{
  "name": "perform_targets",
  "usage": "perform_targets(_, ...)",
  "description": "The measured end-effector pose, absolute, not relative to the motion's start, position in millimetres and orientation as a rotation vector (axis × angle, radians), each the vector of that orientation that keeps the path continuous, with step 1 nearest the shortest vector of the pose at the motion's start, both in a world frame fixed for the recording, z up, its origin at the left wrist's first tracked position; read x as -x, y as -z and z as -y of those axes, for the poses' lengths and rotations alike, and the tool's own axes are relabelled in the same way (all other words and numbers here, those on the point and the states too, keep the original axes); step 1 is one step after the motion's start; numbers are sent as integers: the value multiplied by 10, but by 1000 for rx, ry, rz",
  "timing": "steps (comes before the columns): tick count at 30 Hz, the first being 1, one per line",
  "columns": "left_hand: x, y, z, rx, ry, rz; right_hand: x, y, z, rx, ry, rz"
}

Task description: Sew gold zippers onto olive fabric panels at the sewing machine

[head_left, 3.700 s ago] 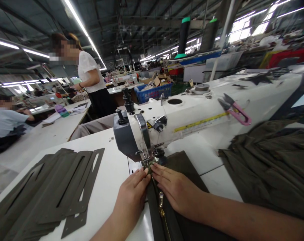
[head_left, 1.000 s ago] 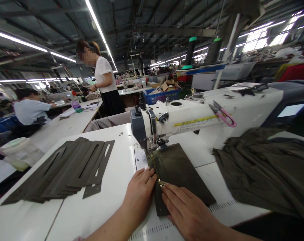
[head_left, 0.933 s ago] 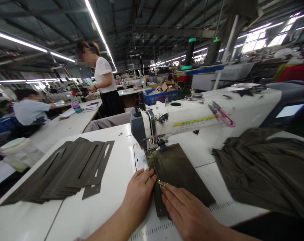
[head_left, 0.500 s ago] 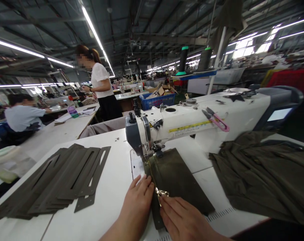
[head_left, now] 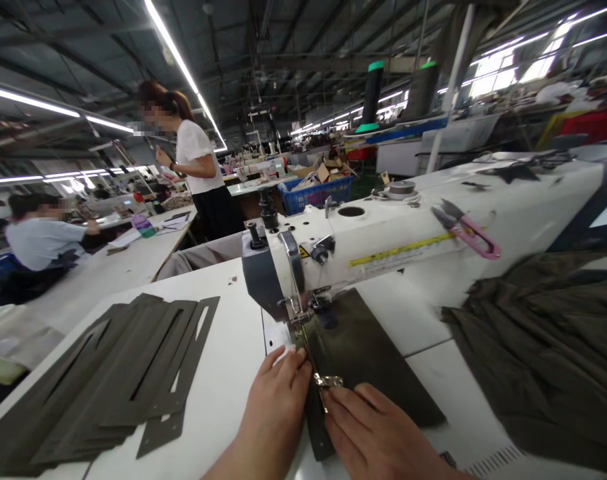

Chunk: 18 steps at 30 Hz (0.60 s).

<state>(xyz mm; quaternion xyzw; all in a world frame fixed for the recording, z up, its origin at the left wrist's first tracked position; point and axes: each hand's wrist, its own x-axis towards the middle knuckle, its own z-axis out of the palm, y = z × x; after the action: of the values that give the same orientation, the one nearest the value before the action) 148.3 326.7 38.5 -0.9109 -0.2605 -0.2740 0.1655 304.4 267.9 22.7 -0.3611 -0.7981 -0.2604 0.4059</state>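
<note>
My left hand (head_left: pixel 276 417) lies flat on the white table, its fingertips against the left edge of an olive fabric panel (head_left: pixel 378 353). My right hand (head_left: pixel 368 430) rests on that panel with its fingers spread, just below a metal zipper slider (head_left: pixel 327 381). A narrow zipper runs along the panel's left edge up to the presser foot (head_left: pixel 297 313) of a white sewing machine (head_left: pixel 383 250). Neither hand appears to grip anything. The right hand hides the panel's lower right part.
A stack of slotted olive pieces (head_left: pixel 128 373) lies left of my hands. Pink-handled thread snips (head_left: pixel 466 230) sit on the machine arm. A heap of olive cloth (head_left: pixel 538 353) lies to the right. Two co-workers (head_left: pixel 196 160) are beyond the table.
Compared with the oldest frame, both hands sit farther from the needle and the panel's near end shows. In the last half second, the view shifted slightly; the hands barely moved.
</note>
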Motion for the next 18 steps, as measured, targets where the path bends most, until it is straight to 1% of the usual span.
perform_targets(10, -1460, -396, -3366, 2665, 802, 700, -3065, -219, -2903, 906, 646, 1997)
perform_targets(18, -1483, -398, -3502, 2696, 786, 808, -3098, -193, -3027, 932, 602, 2093)
